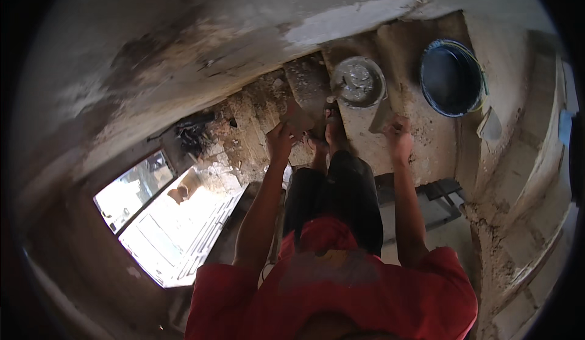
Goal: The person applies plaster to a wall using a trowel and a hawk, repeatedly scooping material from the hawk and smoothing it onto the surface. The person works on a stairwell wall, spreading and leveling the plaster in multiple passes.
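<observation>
My left hand (280,137) grips a flat, dull brownish plate-like tool (297,118), held above the steps near my bare feet (335,126). My right hand (399,134) is closed on a flat grey scraper (381,119), whose blade is just below a round metal basin (375,93) in the picture. The basin holds wet grey paste (354,79) and sits on a step. A dark bucket (451,78) with a yellowish handle stands to the right of it.
Worn, dusty steps (426,148) run along a stained wall (183,65). Dark bundled material (189,136) and rubble lie at the left, beside a bright opening (164,230). A small pale triangular piece (490,126) is beside the bucket. A dark metal frame (439,193) lies below right.
</observation>
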Demonstrator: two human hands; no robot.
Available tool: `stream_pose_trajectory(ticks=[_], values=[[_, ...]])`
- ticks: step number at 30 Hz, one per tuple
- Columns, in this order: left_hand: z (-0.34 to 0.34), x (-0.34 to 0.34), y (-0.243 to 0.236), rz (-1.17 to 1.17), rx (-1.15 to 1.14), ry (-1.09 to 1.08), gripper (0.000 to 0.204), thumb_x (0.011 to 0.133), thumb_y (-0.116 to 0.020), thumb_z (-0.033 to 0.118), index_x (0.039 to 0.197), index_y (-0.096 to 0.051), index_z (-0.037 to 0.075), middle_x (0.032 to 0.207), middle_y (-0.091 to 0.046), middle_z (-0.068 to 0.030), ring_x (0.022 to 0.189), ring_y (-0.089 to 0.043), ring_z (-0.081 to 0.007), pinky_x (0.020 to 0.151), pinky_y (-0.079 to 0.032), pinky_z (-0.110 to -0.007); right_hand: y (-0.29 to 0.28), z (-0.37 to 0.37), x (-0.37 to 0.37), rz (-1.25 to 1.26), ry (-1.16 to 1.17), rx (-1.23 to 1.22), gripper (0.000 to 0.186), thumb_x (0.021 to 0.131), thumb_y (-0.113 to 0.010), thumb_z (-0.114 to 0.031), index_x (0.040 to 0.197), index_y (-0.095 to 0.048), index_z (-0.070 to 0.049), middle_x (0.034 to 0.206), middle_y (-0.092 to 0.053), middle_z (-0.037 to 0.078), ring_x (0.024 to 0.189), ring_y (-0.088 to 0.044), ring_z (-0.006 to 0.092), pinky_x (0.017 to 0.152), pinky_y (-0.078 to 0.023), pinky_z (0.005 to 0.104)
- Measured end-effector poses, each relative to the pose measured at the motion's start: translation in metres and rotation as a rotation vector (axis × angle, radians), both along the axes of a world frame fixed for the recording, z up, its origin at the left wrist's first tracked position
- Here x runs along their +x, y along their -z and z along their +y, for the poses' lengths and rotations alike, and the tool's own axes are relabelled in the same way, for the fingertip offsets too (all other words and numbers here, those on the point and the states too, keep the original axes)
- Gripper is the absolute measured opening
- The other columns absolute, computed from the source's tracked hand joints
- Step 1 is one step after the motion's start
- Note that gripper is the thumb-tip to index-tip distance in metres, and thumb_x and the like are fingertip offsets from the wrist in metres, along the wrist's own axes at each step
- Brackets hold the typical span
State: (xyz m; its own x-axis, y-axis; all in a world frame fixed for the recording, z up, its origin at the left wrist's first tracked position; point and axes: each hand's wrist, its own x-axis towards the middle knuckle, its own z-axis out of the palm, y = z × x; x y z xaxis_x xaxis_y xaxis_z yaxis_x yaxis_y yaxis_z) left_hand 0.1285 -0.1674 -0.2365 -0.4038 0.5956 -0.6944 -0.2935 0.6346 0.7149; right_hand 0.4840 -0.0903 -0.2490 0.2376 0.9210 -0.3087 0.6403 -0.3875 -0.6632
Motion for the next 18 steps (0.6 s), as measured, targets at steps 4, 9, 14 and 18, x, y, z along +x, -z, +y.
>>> stream_pose_trajectory(ticks=[4, 9, 14, 18], values=[[0.051, 0.030, 0.042, 0.071, -0.010, 0.268, 0.030, 0.103, -0.059, 0.016, 0.121, -0.068, -0.006, 0.097, -0.069, -0.0099, 0.087, -0.072, -0.0181, 0.078, -0.064, -0.034, 0.052, 0.029, -0.008, -0.052, 0.033, 0.003, 0.033, 0.098, -0.064, -0.026, 0.123, -0.054, -0.006, 0.091, -0.077, 0.017, 0.084, -0.075, 0.0361, 0.074, -0.057, 0.0462], [0.122, 0.070, 0.116, 0.218, 0.031, 0.403, 0.035, 0.096, -0.063, 0.027, 0.111, -0.074, -0.002, 0.082, -0.072, -0.0214, 0.076, -0.073, -0.0271, 0.072, -0.054, -0.044, 0.146, 0.091, -0.009, -0.161, 0.093, -0.237, 0.040, 0.104, -0.050, -0.039, 0.121, -0.064, -0.006, 0.099, -0.073, 0.027, 0.098, -0.068, 0.0499, 0.088, -0.052, 0.0570], [0.194, 0.106, 0.164, 0.550, 0.097, 0.692, 0.032, 0.094, -0.063, 0.024, 0.099, -0.074, -0.005, 0.086, -0.071, -0.0287, 0.083, -0.071, -0.0449, 0.074, -0.054, -0.050, 0.222, 0.133, -0.006, -0.249, 0.114, -0.267, 0.042, 0.102, -0.049, -0.038, 0.118, -0.070, -0.006, 0.108, -0.069, 0.033, 0.104, -0.064, 0.0541, 0.094, -0.051, 0.0586], [0.222, 0.134, 0.200, 0.639, 0.033, 0.791, 0.029, 0.092, -0.065, 0.022, 0.092, -0.073, -0.005, 0.086, -0.070, -0.0284, 0.086, -0.069, -0.0474, 0.075, -0.054, -0.050, 0.266, 0.150, -0.015, -0.234, 0.091, -0.201, 0.038, 0.092, -0.059, -0.031, 0.120, -0.068, -0.007, 0.106, -0.069, 0.032, 0.103, -0.065, 0.0524, 0.094, -0.052, 0.0577]])
